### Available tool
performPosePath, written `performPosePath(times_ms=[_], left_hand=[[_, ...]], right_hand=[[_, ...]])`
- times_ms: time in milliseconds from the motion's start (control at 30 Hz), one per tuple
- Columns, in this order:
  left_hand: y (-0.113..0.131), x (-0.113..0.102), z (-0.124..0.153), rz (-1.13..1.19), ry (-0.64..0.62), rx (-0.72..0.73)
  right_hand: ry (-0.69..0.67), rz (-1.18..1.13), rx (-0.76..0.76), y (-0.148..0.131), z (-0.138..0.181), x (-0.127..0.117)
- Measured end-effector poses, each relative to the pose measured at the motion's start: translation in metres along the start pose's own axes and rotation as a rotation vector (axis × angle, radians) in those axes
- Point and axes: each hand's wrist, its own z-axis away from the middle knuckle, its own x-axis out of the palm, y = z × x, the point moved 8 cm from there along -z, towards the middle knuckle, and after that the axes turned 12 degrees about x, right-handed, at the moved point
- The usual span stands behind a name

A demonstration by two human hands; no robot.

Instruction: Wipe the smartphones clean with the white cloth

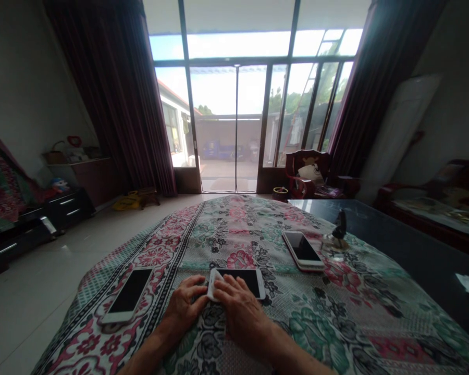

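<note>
Middle phone (254,281) is lying sideways on the flowery tablecloth (234,219). Left hand (185,299) has bent fingers at its end, can't tell if they're gripping. Right hand (240,307) lies over it, fingers slightly apart, on something white (218,274).

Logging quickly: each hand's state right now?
Left hand: partly open, at the left end of the middle phone.
Right hand: open over it, apparently on a white cloth.

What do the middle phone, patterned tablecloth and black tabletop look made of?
Middle phone: likely glass front, evenly dark and smooth; white border, perhaps plastic.
Patterned tablecloth: matte fabric, by its soft drape at left.
Black tabletop: glossy, reflecting window light; perhaps glass or lacquered wood.
</note>
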Motion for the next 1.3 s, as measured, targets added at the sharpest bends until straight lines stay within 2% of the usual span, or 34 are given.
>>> performPosePath(times_ms=[133, 267, 433, 633, 767, 933, 1100, 1200, 1300], left_hand=[[0.0, 0.001, 0.0, 0.011, -0.013, -0.007], [0.0, 0.001, -0.001, 0.015, 0.006, -0.003], [-0.001, -0.002, -0.001, 0.007, 0.05, -0.006], [-0.007, 0.001, 0.001, -0.024, 0.042, 0.008], [-0.009, 0.007, 0.004, -0.041, 0.032, 0.038], [-0.01, 0.009, 0.005, -0.07, 0.036, 0.047], [-0.01, 0.011, 0.005, -0.093, 0.027, 0.074], [-0.011, 0.012, 0.005, -0.11, 0.004, 0.076], [-0.01, 0.012, 0.004, -0.116, -0.008, 0.076]], right_hand=[[0.006, 0.041, 0.033, 0.005, 0.001, -0.005], [0.05, 0.017, 0.084, 0.003, -0.02, -0.013], [0.067, -0.028, 0.11, 0.0, -0.036, -0.009], [0.023, -0.06, 0.004, -0.006, -0.012, -0.006], [-0.005, -0.004, -0.016, 0.004, 0.001, -0.011], [0.058, -0.005, 0.063, 0.017, -0.013, -0.02], [0.062, -0.017, 0.043, -0.002, -0.025, -0.012], [0.038, -0.029, 0.0, -0.008, -0.019, -0.007], [0.03, -0.002, 0.007, 0.003, -0.005, -0.01]])
